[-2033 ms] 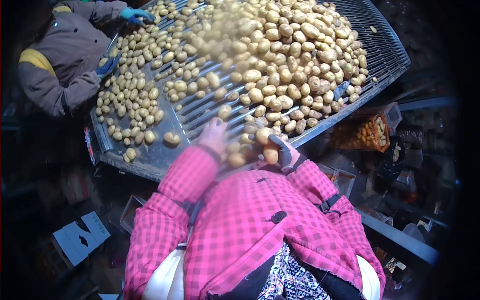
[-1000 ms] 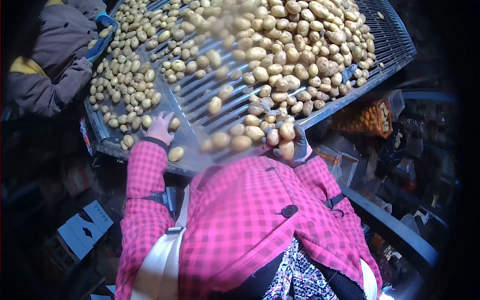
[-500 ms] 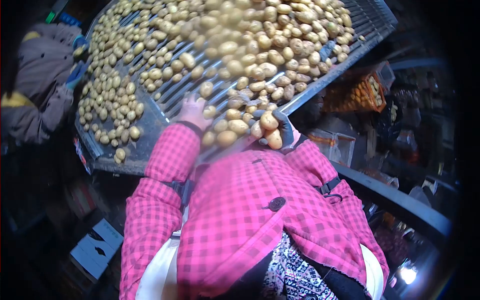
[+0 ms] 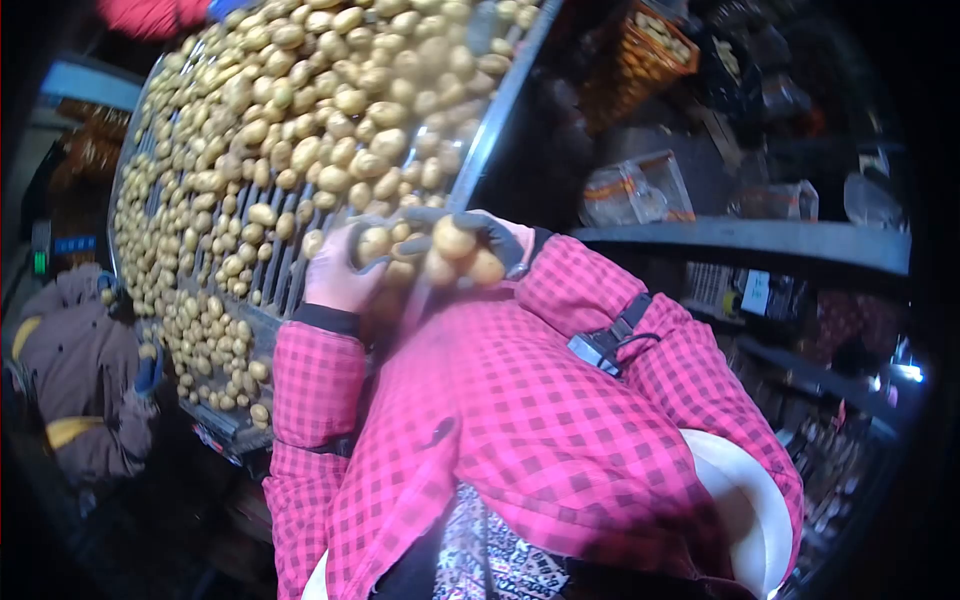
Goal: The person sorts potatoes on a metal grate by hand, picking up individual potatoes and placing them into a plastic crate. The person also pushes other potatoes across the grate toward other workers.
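Observation:
My right hand [image 4: 510, 243], in a pink glove with grey fingers, curls around a few potatoes [image 4: 453, 238] close to the front of my jacket. Beside it, my left hand [image 4: 340, 272], gloved the same way, bends its fingers around a potato [image 4: 373, 242]. The two hands are near each other at the near edge of a slatted metal sorting table [image 4: 262, 285]. Many loose potatoes [image 4: 305, 153] cover the slats beyond them. Some potatoes between my hands are blurred, and my palms are hidden.
Along the table's right side runs a raised metal edge [image 4: 497, 118]. At the left a person in a brown jacket [image 4: 85, 365] stands by the table. An orange crate of potatoes [image 4: 655, 55], a clear plastic container [image 4: 640, 192] and a metal beam [image 4: 760, 240] lie to the right.
The view has swung to the right. My left hand, earlier spread over the slats, has come closer to my right and curled around a potato. My right hand still holds potatoes.

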Demonstrator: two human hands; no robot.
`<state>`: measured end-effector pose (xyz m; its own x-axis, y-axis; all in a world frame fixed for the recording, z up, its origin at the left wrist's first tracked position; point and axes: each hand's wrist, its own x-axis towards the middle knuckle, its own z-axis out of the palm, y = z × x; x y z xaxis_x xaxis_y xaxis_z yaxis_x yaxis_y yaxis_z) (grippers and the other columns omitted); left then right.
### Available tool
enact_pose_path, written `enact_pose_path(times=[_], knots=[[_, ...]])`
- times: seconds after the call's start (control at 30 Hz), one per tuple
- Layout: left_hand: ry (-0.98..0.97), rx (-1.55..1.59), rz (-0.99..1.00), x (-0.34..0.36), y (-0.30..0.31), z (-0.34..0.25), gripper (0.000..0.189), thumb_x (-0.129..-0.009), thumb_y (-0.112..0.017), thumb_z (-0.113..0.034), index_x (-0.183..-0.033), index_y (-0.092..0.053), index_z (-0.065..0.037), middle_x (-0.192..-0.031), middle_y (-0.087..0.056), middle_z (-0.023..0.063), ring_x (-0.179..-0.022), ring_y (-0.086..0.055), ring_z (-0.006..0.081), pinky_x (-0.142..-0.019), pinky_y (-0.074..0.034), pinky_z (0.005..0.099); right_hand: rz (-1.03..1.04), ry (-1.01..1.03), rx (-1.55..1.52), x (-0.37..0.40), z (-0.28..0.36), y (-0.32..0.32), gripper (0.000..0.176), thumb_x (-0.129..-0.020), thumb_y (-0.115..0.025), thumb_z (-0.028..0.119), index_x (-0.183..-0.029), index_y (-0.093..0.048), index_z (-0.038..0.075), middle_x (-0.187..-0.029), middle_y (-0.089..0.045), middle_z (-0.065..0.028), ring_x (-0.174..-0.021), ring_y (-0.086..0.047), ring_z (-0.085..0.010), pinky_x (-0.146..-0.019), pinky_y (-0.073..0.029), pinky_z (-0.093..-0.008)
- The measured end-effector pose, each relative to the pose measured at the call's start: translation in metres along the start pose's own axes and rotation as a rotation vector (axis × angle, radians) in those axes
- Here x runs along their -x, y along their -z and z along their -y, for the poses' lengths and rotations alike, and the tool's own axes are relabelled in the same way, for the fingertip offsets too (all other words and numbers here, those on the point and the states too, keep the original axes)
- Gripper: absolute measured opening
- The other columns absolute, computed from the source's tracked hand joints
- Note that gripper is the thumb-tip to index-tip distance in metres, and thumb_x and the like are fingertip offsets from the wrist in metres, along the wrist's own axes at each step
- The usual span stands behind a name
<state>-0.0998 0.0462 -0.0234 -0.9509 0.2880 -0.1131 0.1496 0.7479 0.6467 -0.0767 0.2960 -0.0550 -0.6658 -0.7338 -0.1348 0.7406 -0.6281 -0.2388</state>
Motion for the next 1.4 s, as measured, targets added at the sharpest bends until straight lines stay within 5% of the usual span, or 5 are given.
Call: enact_pose_path(times=[0.47,0.67,0.77,0.9,1.4], knots=[[-0.006,0.594,0.292,-0.026,-0.025,-0.04,0.066,-0.083,-0.061,0.004,-0.145,-0.037,-0.002,-0.134,-0.054,0.0137,-0.116,-0.057,0.0189,-0.099,-0.045,0.0302,-0.057,0.479,0.837,0.156,0.027,0.042,0.023,-0.083,-0.064,0.024,-0.086,-0.045,0.01,-0.095,-0.05,-0.0079,-0.08,-0.043,-0.0154,-0.072,-0.037,-0.0297],[0.213,0.437,-0.13,0.007,0.025,0.092,0.05,-0.085,-0.06,0.002,-0.134,-0.05,0.0,-0.124,-0.061,0.0107,-0.114,-0.058,0.0173,-0.101,-0.043,0.0312,-0.493,0.062,1.235,0.303,-0.01,0.039,0.031,-0.084,-0.058,0.032,-0.092,-0.061,0.003,-0.077,-0.053,-0.0008,-0.065,-0.046,-0.012,-0.058,-0.038,-0.0301],[0.252,0.377,-0.145,0.034,0.026,0.127,0.05,-0.085,-0.059,0.003,-0.134,-0.05,0.001,-0.124,-0.061,0.0103,-0.112,-0.059,0.0186,-0.1,-0.043,0.0308,-1.006,-0.561,0.315,0.337,-0.049,0.07,0.026,-0.082,-0.063,0.026,-0.093,-0.066,0.002,-0.101,-0.065,-0.0088,-0.073,-0.057,-0.0169,-0.066,-0.047,-0.0335],[0.279,0.397,-0.069,0.053,0.008,0.115,0.038,-0.083,-0.063,-0.002,-0.121,-0.06,-0.001,-0.111,-0.066,0.0085,-0.106,-0.061,0.0168,-0.095,-0.045,0.0291,-1.174,-0.575,1.428,0.363,-0.043,0.172,0.045,-0.08,-0.07,0.023,-0.118,-0.064,0.0,-0.122,-0.064,-0.0133,-0.103,-0.063,-0.022,-0.093,-0.047,-0.031],[0.083,-0.41,0.16,0.072,-0.04,0.027,0.051,-0.061,-0.078,-0.018,-0.109,-0.06,-0.012,-0.115,-0.053,0.0157,-0.107,-0.055,0.0337,-0.088,-0.046,0.0447,0.094,-0.032,2.445,-0.052,0.0,-0.023,0.02,-0.08,-0.066,0.026,-0.093,-0.065,0.011,-0.097,-0.061,-0.011,-0.093,-0.061,-0.0297,-0.082,-0.049,-0.04]])
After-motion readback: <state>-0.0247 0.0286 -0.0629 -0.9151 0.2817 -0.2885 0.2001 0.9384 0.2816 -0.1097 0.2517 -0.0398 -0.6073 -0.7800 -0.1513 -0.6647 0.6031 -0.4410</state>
